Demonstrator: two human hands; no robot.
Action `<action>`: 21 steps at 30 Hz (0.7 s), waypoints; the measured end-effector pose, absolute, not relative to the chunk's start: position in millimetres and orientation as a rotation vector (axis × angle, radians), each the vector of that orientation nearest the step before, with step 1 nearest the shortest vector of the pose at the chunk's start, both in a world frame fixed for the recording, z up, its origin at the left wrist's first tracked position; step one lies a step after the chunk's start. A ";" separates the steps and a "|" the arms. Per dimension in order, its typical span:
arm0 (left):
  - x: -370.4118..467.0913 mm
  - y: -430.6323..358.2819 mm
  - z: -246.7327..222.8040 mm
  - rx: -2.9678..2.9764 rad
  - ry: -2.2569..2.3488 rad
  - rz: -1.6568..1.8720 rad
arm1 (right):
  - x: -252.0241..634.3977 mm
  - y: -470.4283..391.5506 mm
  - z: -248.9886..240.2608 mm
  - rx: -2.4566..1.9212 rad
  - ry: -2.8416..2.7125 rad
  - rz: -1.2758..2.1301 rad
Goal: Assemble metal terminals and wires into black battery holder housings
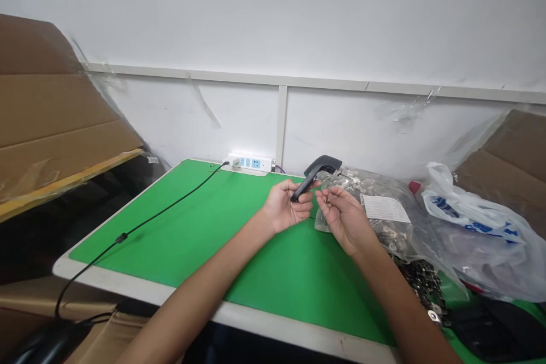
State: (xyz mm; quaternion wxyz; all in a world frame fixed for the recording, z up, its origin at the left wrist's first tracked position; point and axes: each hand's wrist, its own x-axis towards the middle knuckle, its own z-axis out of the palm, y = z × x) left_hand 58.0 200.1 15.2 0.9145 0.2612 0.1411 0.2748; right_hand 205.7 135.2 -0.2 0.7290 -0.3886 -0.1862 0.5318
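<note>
Grasping black curved part [313,170] with left hand [284,206]; apparently pinching indistinct small piece [327,201] with right hand [346,219], beside that grip. Seemingly partway: held, not visibly joined.

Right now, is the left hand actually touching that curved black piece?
Touching. The head view shows the left hand gripping the lower end of the curved black piece, with its upper end sticking out beyond the grip.
</note>
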 end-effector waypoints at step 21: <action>70.8 181.8 1.4 1.597 0.849 1.318 | 215.6 140.7 -4.3 -0.792 -0.428 1.088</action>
